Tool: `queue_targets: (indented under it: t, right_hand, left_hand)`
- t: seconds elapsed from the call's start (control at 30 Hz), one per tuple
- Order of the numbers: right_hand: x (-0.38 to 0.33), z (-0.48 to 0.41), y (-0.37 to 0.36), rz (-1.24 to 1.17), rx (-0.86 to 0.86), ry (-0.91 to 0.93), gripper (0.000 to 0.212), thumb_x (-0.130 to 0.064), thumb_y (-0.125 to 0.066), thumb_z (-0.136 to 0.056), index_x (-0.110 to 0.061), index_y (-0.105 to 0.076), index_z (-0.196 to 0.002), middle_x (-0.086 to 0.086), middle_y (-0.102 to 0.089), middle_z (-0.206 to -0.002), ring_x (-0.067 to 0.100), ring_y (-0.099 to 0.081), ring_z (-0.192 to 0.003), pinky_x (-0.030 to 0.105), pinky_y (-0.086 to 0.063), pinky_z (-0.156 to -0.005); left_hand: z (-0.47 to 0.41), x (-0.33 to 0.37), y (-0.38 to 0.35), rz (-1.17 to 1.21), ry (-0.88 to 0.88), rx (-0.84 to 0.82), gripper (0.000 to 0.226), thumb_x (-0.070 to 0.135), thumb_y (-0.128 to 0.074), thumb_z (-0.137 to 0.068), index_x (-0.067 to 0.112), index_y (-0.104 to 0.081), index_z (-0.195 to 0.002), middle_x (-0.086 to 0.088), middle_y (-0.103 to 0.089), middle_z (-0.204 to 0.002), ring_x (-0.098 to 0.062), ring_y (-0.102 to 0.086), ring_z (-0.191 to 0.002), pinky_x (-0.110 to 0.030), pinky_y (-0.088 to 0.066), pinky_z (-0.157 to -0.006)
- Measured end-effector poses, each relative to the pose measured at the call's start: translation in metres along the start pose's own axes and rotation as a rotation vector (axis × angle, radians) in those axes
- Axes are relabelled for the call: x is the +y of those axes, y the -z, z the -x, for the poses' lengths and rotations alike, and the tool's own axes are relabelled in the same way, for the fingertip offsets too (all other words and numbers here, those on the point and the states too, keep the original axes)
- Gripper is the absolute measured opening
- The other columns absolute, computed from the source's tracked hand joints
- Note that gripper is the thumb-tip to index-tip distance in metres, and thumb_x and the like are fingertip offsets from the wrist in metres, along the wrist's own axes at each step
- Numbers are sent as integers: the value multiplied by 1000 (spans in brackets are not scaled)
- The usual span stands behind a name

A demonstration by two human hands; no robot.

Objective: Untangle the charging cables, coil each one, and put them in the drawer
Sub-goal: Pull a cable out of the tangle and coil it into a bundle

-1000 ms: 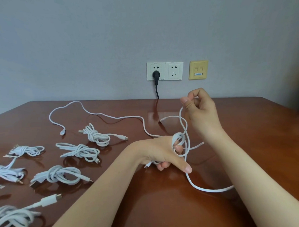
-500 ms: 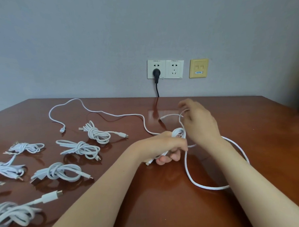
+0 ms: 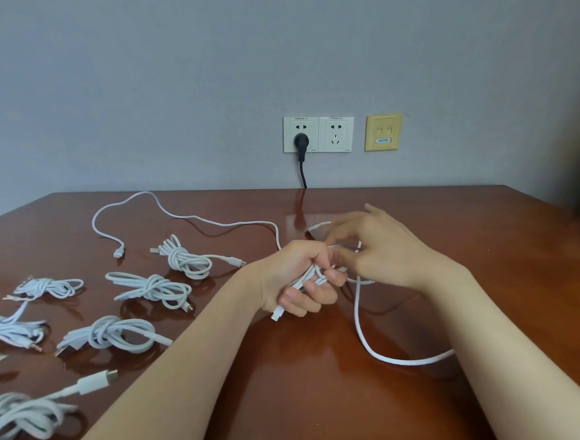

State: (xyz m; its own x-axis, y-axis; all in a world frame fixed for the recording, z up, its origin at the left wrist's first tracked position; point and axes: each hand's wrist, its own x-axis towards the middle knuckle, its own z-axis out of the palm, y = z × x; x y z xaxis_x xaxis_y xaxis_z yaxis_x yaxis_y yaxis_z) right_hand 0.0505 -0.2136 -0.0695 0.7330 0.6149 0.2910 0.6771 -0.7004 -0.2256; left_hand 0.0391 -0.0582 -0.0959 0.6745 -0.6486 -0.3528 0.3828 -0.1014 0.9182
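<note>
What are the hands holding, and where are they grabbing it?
The left hand grips a white cable by its gathered loops; the right hand seems to pinch the same cable's loose strand beside them.

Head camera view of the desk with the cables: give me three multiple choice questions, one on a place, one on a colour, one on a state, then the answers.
1. Which half of the white double wall socket holds the round black plug?
A. the left half
B. the right half
C. neither, it lies on the desk

2. What colour is the square wall plate to the right of that socket?
A. white
B. yellow
C. black

3. What is the left hand doing?
A. lying flat with straight fingers
B. pointing at the wall
C. gripping loops of the white charging cable

Answers:
1 A, the plug fills the left half and the right half stands free.
2 B, the plate is plainly yellow beside the white socket.
3 C, the fingers curl round the gathered loops.
</note>
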Motion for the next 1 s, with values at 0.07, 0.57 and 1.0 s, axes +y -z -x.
queue_targets:
  t: [0.07, 0.57, 1.0]
  right_hand:
    - [0, 0, 0, -69, 12, -31, 19, -21, -54, -87, -29, -63, -72, -9, -62, -72, 8, -54, -76, 32, -35, -95]
    - [12, -1, -8, -235, 239, -125, 34, -21, -49, -93, -24, -43, -60, -7, -43, -49, 12, -39, -55, 32, -33, -59]
    - [16, 0, -11, -229, 128, -182, 33, -22, -44, -96, -27, -42, -63, -8, -50, -65, 13, -45, -65, 35, -38, -65]
  left_hand:
    - [0, 2, -1, -8, 1, -1, 14, 16, -33, -72, 16, -41, -60, 3, -32, -42, -2, -22, -23, -6, -17, -28]
    - [14, 5, 5, -171, -89, 30, 50, 51, -32, -83, 13, -58, -102, 6, -43, -59, -4, -32, -43, -15, -29, -41]
    - [-9, -4, -14, -827, -262, 592, 30, 31, -31, -102, 24, -43, -75, 5, -39, -60, 0, -35, -39, -13, -30, -45]
